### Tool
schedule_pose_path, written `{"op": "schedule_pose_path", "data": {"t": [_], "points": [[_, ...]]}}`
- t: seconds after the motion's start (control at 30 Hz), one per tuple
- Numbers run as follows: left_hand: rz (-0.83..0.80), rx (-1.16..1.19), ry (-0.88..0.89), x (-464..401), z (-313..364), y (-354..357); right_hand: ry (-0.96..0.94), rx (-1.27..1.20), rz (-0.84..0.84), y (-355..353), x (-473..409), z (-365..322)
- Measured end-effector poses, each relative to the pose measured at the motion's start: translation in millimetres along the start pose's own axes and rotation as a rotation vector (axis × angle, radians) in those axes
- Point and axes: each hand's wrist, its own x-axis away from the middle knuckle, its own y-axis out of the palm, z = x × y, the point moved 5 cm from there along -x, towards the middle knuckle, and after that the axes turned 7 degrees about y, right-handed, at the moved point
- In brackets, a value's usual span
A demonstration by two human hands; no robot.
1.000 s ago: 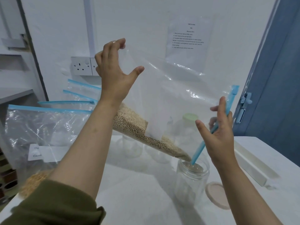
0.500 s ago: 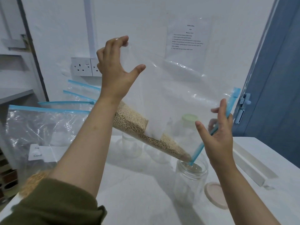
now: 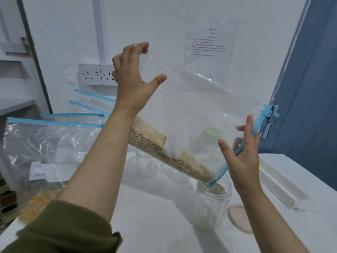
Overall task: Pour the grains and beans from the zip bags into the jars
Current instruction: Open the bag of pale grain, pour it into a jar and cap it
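head: our left hand (image 3: pixel 133 84) pinches the zip bag (image 3: pixel 191 106) by its raised bottom corner, right hand (image 3: pixel 244 157) grips the blue zip edge | mouth over open jar (image 3: pixel 211 203), grains (image 3: pixel 164 154) sliding down | film limp, slippery, load seemingly light; hold corners and zip strip | jar fill unclear.

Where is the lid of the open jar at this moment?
In the head view, the beige lid lies flat on the white table, lower right, just right of the open jar.
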Motion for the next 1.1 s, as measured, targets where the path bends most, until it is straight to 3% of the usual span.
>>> {"op": "schedule_pose_path", "data": {"t": [1.1], "points": [[-0.012, -0.004, 0.032, 1.4, 0.3, 8.0, 0.045, -0.035, -0.021, -0.6, -6.5, 10.3]]}}
